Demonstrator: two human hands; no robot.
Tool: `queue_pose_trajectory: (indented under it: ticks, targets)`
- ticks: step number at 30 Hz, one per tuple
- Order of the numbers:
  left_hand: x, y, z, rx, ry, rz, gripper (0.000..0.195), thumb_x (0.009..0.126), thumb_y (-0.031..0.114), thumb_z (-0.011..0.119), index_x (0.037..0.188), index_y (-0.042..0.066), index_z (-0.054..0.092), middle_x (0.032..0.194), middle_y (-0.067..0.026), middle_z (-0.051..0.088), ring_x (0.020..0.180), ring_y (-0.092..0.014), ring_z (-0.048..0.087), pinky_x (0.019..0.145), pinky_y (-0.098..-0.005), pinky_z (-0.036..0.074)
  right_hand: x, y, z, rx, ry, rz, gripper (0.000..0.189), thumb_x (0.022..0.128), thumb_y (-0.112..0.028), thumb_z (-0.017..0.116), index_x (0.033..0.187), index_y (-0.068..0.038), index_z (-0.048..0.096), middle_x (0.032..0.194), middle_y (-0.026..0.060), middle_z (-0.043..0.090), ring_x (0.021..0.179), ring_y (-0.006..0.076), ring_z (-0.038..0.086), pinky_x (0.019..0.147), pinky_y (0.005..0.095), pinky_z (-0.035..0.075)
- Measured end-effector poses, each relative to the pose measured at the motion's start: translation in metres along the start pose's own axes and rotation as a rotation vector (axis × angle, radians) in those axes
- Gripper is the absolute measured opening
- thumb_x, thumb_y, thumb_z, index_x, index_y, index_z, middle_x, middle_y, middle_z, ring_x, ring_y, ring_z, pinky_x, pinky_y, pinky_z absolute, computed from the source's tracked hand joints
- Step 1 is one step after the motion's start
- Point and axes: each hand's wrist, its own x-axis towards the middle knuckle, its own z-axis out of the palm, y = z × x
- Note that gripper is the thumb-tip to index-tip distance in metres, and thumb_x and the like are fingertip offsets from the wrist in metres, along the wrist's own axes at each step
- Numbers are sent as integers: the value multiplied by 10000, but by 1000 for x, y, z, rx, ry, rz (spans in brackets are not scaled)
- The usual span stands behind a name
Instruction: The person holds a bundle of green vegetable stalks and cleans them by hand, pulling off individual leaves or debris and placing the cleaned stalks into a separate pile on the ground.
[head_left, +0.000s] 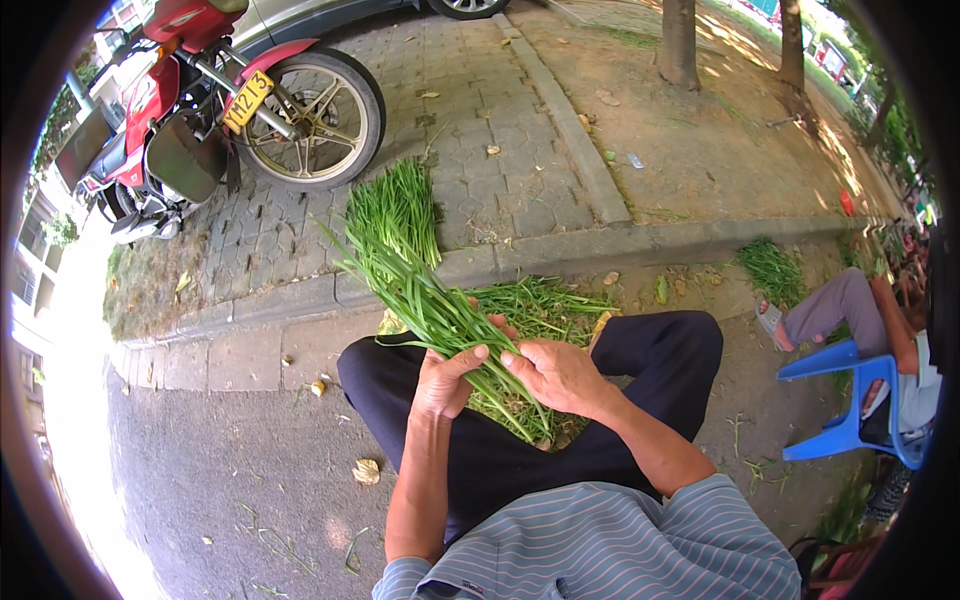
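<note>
My left hand (448, 379) is closed around a bunch of long green leafy stalks (431, 300), which look like garlic chives, its thumb lying across them. On the other side of the bunch, my right hand (553, 373) pinches the stalks near their pale lower ends. The leaves point up and to the left, the stalk ends down between my knees. Beyond the bunch, a neat pile of the same greens (396, 210) rests on the paving by the kerb. Loose, tangled greens (536, 307) cover the ground between my legs and feet. My fingers under the bunch are partly hidden.
A red motorcycle (139, 112) stands on the paving at the upper left. A stone kerb (555, 249) crosses in front of me. At the right, a person sits on a blue plastic chair (847, 405), with another heap of greens (771, 270) near their foot. Tree trunks (679, 45) rise beyond.
</note>
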Motion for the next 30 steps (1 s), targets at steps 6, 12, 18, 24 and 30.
queue_pose_trajectory:
  ticks: [6,12,18,24,30]
  targets:
    - [-5,-2,3,-5,33,-23,656,725,-55,680,1313,73,420,1101,-161,608,1070,-357,579,952,-510,457,2,4,-4,56,-265,131,490,945,-426,450,698,-21,572,609,160,560,621,360,581,558,451,424]
    - [-8,-8,-3,27,71,-65,612,745,-79,647,1300,55,428,921,-125,633,857,-292,644,796,-435,533,3,-5,-14,-72,-528,108,619,906,-570,423,648,-33,595,615,144,586,619,347,591,571,419,455]
    - [-13,-3,5,67,106,-78,479,745,-75,649,1193,37,520,884,-121,646,741,-256,649,688,-377,552,19,-23,-51,249,-56,81,196,811,-220,702,846,-34,650,643,37,607,559,103,558,547,233,459]
    - [-14,-7,13,125,57,-147,309,778,-71,649,1067,18,588,908,-114,664,769,-219,656,680,-340,563,68,-32,-39,243,312,-233,256,811,-195,677,1022,-65,613,908,74,550,702,132,539,556,269,473]
    - [-10,-5,19,266,42,-158,269,792,-97,609,1043,-9,569,903,-106,650,746,-195,643,675,-308,546,95,-28,-52,-106,151,-225,213,795,-221,662,952,-79,638,858,85,586,698,222,590,633,342,482]
